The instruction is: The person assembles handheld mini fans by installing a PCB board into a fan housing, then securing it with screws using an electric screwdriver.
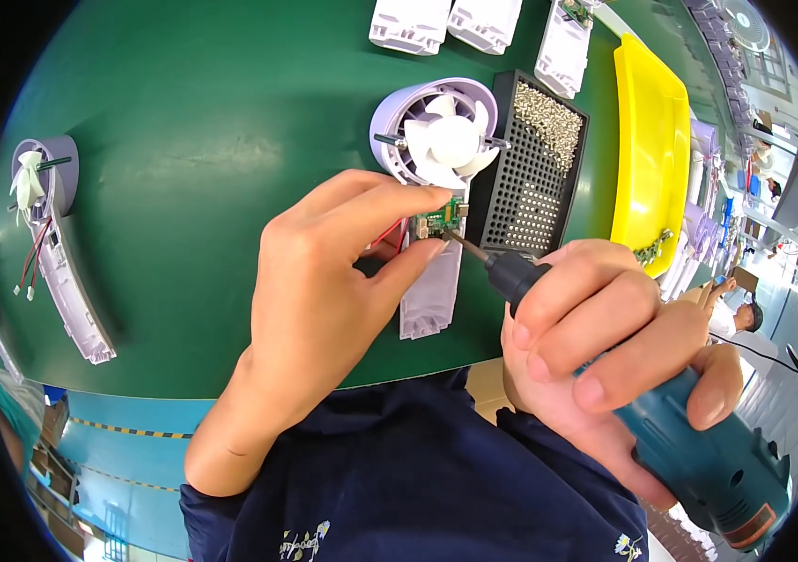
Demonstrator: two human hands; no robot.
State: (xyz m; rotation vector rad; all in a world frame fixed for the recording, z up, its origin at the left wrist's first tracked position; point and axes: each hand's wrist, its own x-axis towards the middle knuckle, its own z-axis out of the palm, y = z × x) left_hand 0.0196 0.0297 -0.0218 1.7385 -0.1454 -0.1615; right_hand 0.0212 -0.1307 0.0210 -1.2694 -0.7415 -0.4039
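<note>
A small green circuit board [442, 217] lies in the lilac-white handle [430, 298] of a handheld fan. My left hand [324, 253] pinches the board between thumb and forefinger, on the handle just below the fan head. White blades [452, 139] sit in the round lilac housing [388, 118] beyond my fingers. My right hand [605, 328] is wrapped round a teal and black electric screwdriver [689, 440]. Its thin bit [467, 245] slants up to the board's lower edge, close to my left fingertips; whether it touches a screw is too small to tell.
A black perforated tray [502, 201] with many small screws [549, 122] stands right of the fan. Beyond it is a yellow bin [647, 140] holding several green boards [652, 251]. White casings [408, 26] lie along the far side. Another opened fan [64, 262] with loose wires lies at left.
</note>
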